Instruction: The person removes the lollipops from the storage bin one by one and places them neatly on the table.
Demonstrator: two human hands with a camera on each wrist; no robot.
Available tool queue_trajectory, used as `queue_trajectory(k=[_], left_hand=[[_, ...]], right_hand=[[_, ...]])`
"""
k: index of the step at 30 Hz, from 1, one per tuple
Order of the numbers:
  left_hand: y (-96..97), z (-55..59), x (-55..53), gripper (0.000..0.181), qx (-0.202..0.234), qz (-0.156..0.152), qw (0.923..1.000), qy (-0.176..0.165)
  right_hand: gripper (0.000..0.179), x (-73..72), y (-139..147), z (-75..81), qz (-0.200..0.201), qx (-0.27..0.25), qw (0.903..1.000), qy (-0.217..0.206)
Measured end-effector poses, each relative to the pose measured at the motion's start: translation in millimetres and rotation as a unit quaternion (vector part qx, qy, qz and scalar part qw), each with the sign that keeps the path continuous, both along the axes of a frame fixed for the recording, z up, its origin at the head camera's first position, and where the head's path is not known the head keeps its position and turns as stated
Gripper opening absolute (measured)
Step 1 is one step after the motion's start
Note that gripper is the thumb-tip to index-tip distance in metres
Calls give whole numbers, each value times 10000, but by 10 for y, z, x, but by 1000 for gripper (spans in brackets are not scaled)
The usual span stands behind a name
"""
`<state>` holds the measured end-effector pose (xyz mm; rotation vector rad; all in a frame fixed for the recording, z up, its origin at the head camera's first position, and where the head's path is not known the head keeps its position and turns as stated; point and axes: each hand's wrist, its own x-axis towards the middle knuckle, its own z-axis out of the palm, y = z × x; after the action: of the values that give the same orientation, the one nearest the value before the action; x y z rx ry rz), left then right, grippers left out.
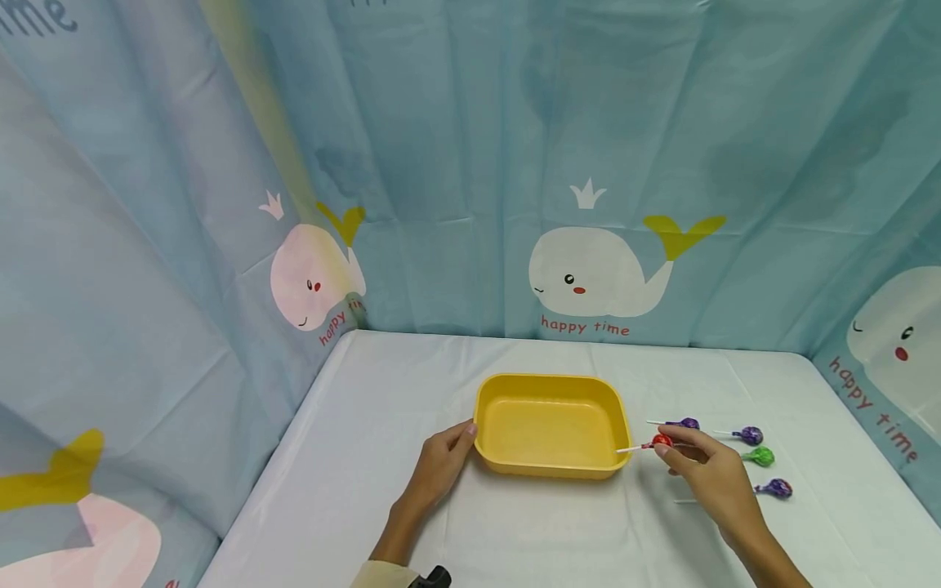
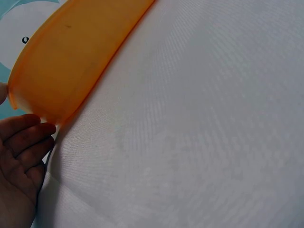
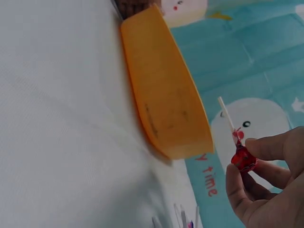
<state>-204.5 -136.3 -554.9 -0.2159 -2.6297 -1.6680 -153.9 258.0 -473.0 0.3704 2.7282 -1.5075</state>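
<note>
A red-wrapped lollipop is pinched by its candy end between the thumb and fingers of my right hand. Its white stick points left, reaching over the right rim of a yellow plastic tray. In the right wrist view the lollipop is held up near the tray's end wall. My left hand holds the tray's left end, thumb at the rim and fingers against the outer wall, as the left wrist view also shows the hand doing.
Right of the tray lie purple lollipops and a green lollipop, some partly behind my right hand. A white cloth covers the table. Blue whale-print curtains stand around its back and sides.
</note>
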Motion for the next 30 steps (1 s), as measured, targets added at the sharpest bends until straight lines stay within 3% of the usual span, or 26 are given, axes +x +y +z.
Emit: queue_trajectory(k=[8,19,26,30], left_hand=[[8,24,15,62,-3,19,10000,29],[3,25,7,60,4,19,10000,7],[-2,18,-1,62,0,-1,10000,11],[-1,6,0,62,-26,13,10000,15]], right_hand=[[58,94,211,-30,-456,37,9982,-393],[60,225,553,-140,-755,551,9945,-475],[62,274,677,-198,-1077,343,9893,-923],[63,332,755,-239,-1238,474,9861,-1003]])
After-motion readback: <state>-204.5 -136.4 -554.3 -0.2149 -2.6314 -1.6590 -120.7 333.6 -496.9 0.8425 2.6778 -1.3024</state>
